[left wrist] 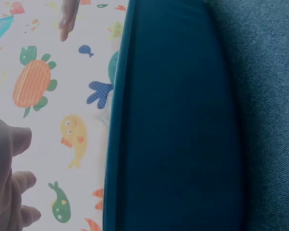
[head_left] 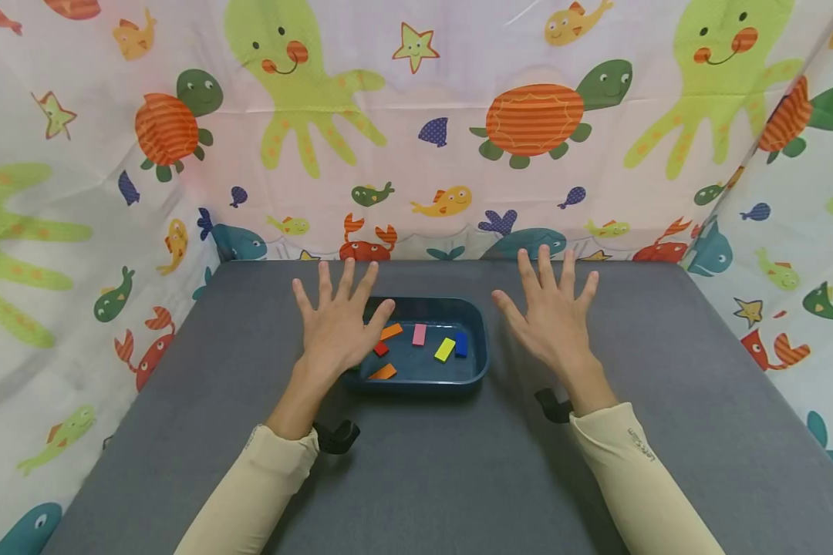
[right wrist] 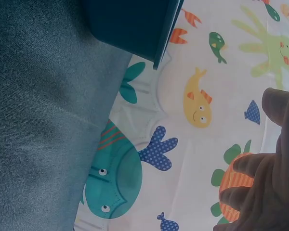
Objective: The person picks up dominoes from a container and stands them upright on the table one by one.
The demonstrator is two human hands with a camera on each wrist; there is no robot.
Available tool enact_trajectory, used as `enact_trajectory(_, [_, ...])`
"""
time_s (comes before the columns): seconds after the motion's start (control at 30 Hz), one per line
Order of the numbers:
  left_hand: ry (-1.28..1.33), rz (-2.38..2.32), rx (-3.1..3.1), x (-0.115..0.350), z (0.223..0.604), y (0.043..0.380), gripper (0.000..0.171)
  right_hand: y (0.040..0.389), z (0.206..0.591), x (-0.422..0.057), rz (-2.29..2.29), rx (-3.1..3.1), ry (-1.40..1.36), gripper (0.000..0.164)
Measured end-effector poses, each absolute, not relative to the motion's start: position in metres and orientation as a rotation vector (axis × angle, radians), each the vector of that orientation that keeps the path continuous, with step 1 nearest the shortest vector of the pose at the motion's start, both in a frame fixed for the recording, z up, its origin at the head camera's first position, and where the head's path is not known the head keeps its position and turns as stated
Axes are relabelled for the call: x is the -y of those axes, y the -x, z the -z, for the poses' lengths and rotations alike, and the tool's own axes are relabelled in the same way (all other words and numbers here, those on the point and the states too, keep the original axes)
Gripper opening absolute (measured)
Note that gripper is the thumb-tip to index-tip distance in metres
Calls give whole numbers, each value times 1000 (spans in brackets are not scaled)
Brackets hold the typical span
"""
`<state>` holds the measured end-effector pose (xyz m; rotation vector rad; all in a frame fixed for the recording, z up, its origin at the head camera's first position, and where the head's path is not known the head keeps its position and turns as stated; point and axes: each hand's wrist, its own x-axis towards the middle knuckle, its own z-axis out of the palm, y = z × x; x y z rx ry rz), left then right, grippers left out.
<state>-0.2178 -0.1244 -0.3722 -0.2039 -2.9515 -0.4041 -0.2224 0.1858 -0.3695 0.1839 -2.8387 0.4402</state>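
Observation:
A dark blue rectangular tray [head_left: 416,379] stands on the grey table, with several small coloured blocks inside. Among them are a pink block [head_left: 419,334], a yellow block [head_left: 445,350], a blue block [head_left: 461,344], a red block [head_left: 381,348] and orange blocks, one of them near the front wall. My left hand [head_left: 336,327] is spread above the tray's left end and hides part of it. To the right of the tray, my right hand [head_left: 554,316] is held up with fingers spread, holding nothing. In the left wrist view the tray's side wall [left wrist: 178,120] fills the middle.
A grey cloth-covered table [head_left: 430,478] extends around the tray. Behind it and along both sides hangs a white curtain [head_left: 403,100] printed with sea animals. Dark straps [head_left: 336,438] sit at both wrists, below light sleeves.

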Motion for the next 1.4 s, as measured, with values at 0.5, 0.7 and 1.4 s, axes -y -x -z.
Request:
enact_trajectory(0.5, [188, 466, 2970, 131, 376, 220, 74, 225, 378, -178, -495, 2878, -199, 83])
enact_trajectory(0.7, [184, 523, 2974, 138, 383, 221, 73, 225, 381, -175, -610, 2883, -258, 81])
enact_trajectory(1.4, [192, 692, 3018, 165, 410, 229, 68, 227, 399, -159, -812, 2674, -637, 65])
